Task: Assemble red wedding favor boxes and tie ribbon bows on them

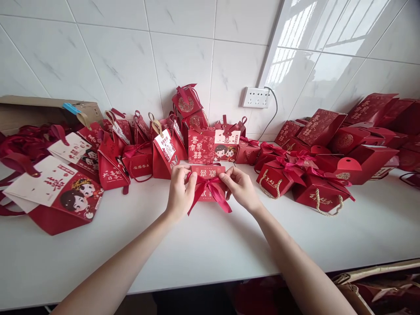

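A small red gift box (207, 172) with pale Chinese lettering stands on the white table in front of me. Across its front lies a red ribbon (213, 191) tied in a bow, its two tails hanging down. My left hand (181, 188) pinches the bow's left loop between thumb and fingers. At the other side, my right hand (241, 186) pinches the right loop. Both hands sit close against the box's sides, and the fingers partly cover the loops. Just behind stands a red box with a cartoon couple (225, 152).
Red gift bags and boxes (113, 162) line the left, with a large cartoon-printed box (62, 197) nearest. Bow-tied boxes with rope handles (320, 192) and stacked red boxes (370, 144) fill the right. A cardboard carton (33, 107) stands back left. A power socket (256, 97) is on the tiled wall.
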`<action>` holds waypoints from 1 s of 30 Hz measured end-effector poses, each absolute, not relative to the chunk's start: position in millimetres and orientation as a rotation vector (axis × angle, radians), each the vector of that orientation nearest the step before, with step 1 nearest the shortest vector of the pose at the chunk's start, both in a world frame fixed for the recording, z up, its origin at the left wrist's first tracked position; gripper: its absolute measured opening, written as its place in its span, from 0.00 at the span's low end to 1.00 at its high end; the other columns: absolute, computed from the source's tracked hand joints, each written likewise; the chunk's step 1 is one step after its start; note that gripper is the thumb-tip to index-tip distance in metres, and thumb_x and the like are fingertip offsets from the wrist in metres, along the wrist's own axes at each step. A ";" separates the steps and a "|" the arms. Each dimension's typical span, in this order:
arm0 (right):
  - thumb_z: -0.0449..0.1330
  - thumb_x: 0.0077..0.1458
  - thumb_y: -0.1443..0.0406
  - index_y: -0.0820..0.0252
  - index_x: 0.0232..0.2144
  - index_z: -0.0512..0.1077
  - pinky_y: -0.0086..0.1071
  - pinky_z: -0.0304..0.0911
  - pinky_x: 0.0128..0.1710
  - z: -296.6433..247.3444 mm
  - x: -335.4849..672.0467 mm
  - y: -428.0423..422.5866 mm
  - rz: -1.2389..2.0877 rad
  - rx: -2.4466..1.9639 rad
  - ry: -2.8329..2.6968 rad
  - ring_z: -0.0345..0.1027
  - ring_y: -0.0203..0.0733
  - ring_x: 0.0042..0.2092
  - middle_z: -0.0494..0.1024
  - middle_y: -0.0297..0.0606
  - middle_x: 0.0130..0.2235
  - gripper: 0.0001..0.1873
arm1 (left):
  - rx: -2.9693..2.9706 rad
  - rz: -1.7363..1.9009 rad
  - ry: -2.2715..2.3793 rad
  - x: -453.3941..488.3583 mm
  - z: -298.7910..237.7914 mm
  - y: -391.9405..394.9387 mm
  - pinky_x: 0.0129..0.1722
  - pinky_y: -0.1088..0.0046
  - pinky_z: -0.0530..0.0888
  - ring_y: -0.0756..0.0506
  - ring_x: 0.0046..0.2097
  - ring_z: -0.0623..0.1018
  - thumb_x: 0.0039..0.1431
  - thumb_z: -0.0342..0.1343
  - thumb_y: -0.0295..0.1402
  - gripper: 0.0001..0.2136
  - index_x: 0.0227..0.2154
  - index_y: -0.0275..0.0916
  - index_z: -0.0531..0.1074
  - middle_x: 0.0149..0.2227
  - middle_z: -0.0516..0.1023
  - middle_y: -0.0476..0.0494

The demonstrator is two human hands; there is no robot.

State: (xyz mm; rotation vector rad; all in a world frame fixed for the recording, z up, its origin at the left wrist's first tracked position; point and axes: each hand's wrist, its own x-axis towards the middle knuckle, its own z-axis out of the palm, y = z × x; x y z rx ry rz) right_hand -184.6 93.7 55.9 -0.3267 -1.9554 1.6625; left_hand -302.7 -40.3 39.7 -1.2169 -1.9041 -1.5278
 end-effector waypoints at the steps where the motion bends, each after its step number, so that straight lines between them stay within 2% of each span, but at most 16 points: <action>1: 0.61 0.49 0.47 0.60 0.23 0.60 0.24 0.64 0.14 55.9 -184.4 94.1 1.665 -0.326 -1.958 0.62 0.29 0.18 0.65 0.26 0.21 0.24 | -1.218 -1.506 -1.902 -303.2 38.8 -40.3 0.41 0.70 0.73 0.46 0.45 0.72 0.62 0.47 0.31 0.06 0.28 0.41 0.60 0.40 0.69 0.42; 9: 0.62 0.43 0.42 0.59 0.22 0.58 0.25 0.65 0.14 60.0 -184.7 94.8 1.788 -0.343 -1.908 0.61 0.29 0.19 0.64 0.26 0.20 0.28 | -1.222 -1.474 -1.882 -306.1 35.9 -37.5 0.44 0.68 0.72 0.46 0.45 0.71 0.62 0.45 0.30 0.06 0.28 0.40 0.60 0.39 0.68 0.41; 12: 0.60 0.44 0.41 0.59 0.23 0.58 0.26 0.66 0.16 60.2 -184.0 96.5 1.810 -0.370 -1.936 0.62 0.30 0.21 0.65 0.28 0.21 0.28 | -1.223 -1.564 -1.913 -307.2 38.6 -37.8 0.40 0.71 0.73 0.46 0.44 0.72 0.61 0.47 0.31 0.04 0.30 0.40 0.62 0.39 0.68 0.42; 15: 0.61 0.43 0.42 0.57 0.29 0.59 0.28 0.67 0.16 58.0 -180.2 99.4 1.693 -0.314 -2.009 0.65 0.35 0.27 0.68 0.33 0.30 0.28 | -1.206 -1.694 -1.942 -307.7 41.3 -39.9 0.35 0.73 0.73 0.47 0.41 0.72 0.61 0.49 0.34 0.05 0.30 0.40 0.63 0.37 0.69 0.44; 17: 0.66 0.37 0.43 0.55 0.42 0.60 0.33 0.71 0.21 55.7 -177.0 101.0 1.466 -0.217 -2.115 0.68 0.42 0.36 0.68 0.42 0.45 0.36 | -1.190 -1.755 -1.949 -307.6 42.3 -41.3 0.35 0.74 0.73 0.48 0.40 0.73 0.60 0.49 0.35 0.05 0.30 0.40 0.64 0.37 0.69 0.45; 19: 0.72 0.29 0.46 0.54 0.56 0.51 0.42 0.73 0.35 53.1 -174.8 101.6 1.187 -0.102 -2.280 0.66 0.52 0.48 0.57 0.52 0.58 0.56 | -1.174 -1.794 -1.952 -307.1 42.5 -41.9 0.36 0.73 0.73 0.48 0.40 0.73 0.60 0.51 0.36 0.06 0.30 0.40 0.65 0.36 0.70 0.45; 20: 0.73 0.28 0.48 0.55 0.60 0.46 0.46 0.71 0.42 51.5 -174.5 101.7 1.063 -0.057 -2.365 0.63 0.56 0.53 0.53 0.55 0.60 0.62 | -1.168 -1.812 -1.949 -306.7 42.3 -42.0 0.36 0.73 0.73 0.48 0.41 0.73 0.60 0.51 0.37 0.06 0.31 0.40 0.65 0.37 0.70 0.45; 22: 0.72 0.33 0.51 0.56 0.64 0.37 0.50 0.65 0.50 47.9 -175.6 101.2 0.898 -0.003 -2.480 0.58 0.60 0.58 0.51 0.57 0.62 0.65 | -1.164 -1.844 -1.911 -305.5 41.6 -42.0 0.38 0.72 0.74 0.48 0.42 0.74 0.59 0.52 0.37 0.07 0.31 0.40 0.65 0.37 0.70 0.45; 25: 0.67 0.44 0.56 0.57 0.65 0.31 0.48 0.67 0.48 43.4 -179.1 100.5 0.819 0.003 -2.440 0.64 0.56 0.54 0.56 0.57 0.60 0.60 | -1.232 -1.774 -1.737 -301.6 41.4 -43.6 0.43 0.69 0.75 0.47 0.44 0.74 0.60 0.53 0.36 0.06 0.31 0.40 0.65 0.37 0.69 0.46; 27: 0.66 0.46 0.55 0.58 0.66 0.30 0.46 0.69 0.44 42.7 -180.5 100.0 0.791 0.021 -2.355 0.67 0.54 0.50 0.57 0.58 0.60 0.59 | -1.339 -1.609 -1.597 -296.7 42.7 -46.2 0.46 0.66 0.75 0.47 0.46 0.73 0.59 0.55 0.34 0.05 0.30 0.40 0.66 0.38 0.67 0.46; 30: 0.66 0.44 0.51 0.57 0.65 0.33 0.48 0.67 0.47 45.3 -179.6 98.7 0.718 0.070 -2.240 0.64 0.57 0.55 0.57 0.57 0.61 0.59 | -1.474 -1.357 -1.411 -286.6 46.9 -51.1 0.48 0.63 0.74 0.45 0.48 0.72 0.59 0.56 0.32 0.02 0.30 0.43 0.71 0.39 0.64 0.45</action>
